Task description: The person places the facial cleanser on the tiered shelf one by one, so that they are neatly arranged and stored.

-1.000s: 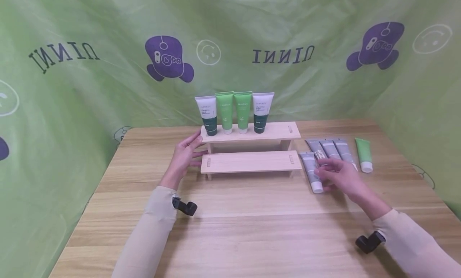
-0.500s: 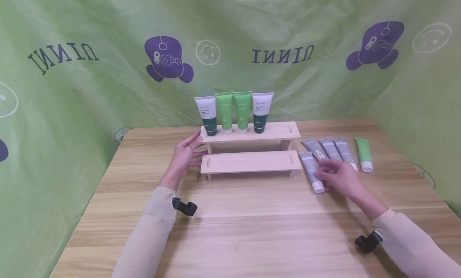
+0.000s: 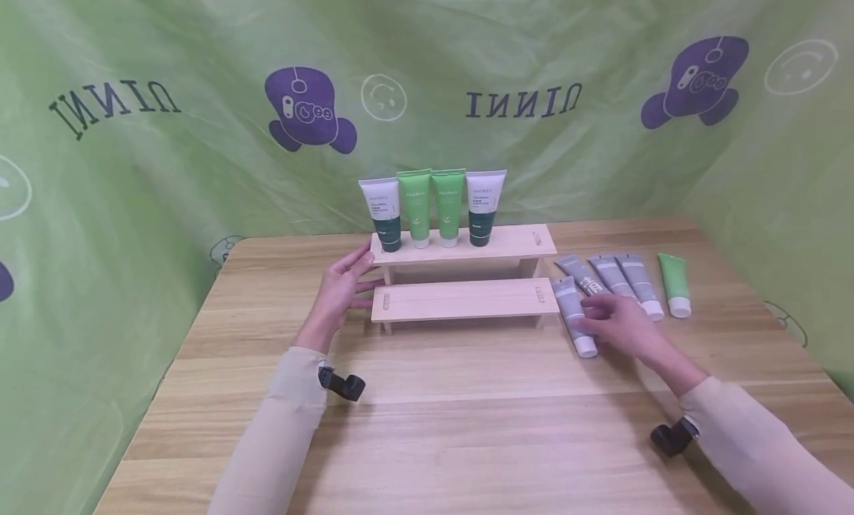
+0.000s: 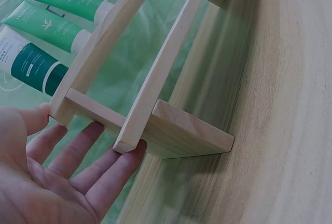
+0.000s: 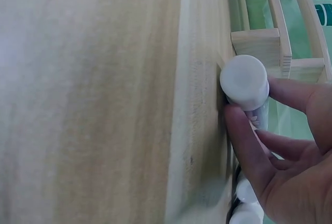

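My left hand (image 3: 339,289) touches the left end of a two-tier wooden display stand (image 3: 467,301). In the left wrist view its fairly straight fingers (image 4: 72,154) rest against the end of the stand, with the thumb at the corner of the upper plank. My right hand (image 3: 620,324) pinches a grey tube (image 3: 570,311) with a white cap (image 5: 245,81), near the cap end, just right of the lower tier. The tube lies slanted, low over the table; whether it touches the wood is unclear. Two green tubes (image 3: 416,207) stand between two white-and-dark-green tubes (image 3: 485,207) on the upper tier.
Beyond my right hand several grey tubes (image 3: 639,281) lie side by side, one of them (image 3: 582,272) slanted. To their right lies a green tube (image 3: 675,285). The wooden table (image 3: 454,419) meets a green printed curtain (image 3: 427,137) at the back and sides.
My right hand and the grey tube have shifted slightly left and away from me. The slanted grey tube behind has turned and slid a little to the left. My left hand stays put.
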A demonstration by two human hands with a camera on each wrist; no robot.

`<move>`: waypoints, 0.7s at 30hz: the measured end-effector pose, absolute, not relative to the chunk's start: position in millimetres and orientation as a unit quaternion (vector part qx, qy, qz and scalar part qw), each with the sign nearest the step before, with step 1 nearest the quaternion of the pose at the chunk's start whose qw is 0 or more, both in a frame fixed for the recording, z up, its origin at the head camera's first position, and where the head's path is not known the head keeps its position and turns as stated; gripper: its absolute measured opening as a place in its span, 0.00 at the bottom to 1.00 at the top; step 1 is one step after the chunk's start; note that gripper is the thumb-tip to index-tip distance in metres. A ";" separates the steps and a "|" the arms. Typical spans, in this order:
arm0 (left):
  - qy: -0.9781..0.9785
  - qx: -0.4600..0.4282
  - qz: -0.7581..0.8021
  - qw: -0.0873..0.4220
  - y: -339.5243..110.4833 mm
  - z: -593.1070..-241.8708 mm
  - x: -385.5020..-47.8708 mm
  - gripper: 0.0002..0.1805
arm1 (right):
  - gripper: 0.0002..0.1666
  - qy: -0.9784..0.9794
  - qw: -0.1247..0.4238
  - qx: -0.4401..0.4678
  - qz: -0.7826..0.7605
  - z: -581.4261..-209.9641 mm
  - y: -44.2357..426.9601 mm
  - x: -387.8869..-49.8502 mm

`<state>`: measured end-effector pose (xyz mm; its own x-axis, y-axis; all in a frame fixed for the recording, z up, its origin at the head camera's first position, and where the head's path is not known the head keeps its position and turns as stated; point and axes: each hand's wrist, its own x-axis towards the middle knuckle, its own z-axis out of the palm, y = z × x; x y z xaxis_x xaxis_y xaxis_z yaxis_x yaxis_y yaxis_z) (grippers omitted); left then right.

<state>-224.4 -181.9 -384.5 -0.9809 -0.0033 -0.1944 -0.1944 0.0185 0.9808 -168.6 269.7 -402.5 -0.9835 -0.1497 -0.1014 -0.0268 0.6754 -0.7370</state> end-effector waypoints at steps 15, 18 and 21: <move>0.703 -0.068 0.704 0.072 -182.3 -383.3 -223.2 0.28 | 0.36 0.899 0.121 -0.037 -0.419 -402.8 268.0 -173.9; 0.703 -0.068 0.705 0.072 -182.8 -384.1 -223.8 0.28 | 0.35 0.896 0.126 -0.028 -0.424 -403.7 268.5 -174.2; 0.703 -0.067 0.705 0.071 -183.1 -384.7 -224.3 0.28 | 0.35 0.894 0.130 -0.022 -0.428 -404.5 269.0 -173.9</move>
<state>-224.3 -183.1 -384.7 -0.9809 0.0060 -0.1945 -0.1946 -0.0026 0.9809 -173.9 269.0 -404.5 -0.9654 -0.1497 -0.2134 0.0724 0.6326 -0.7711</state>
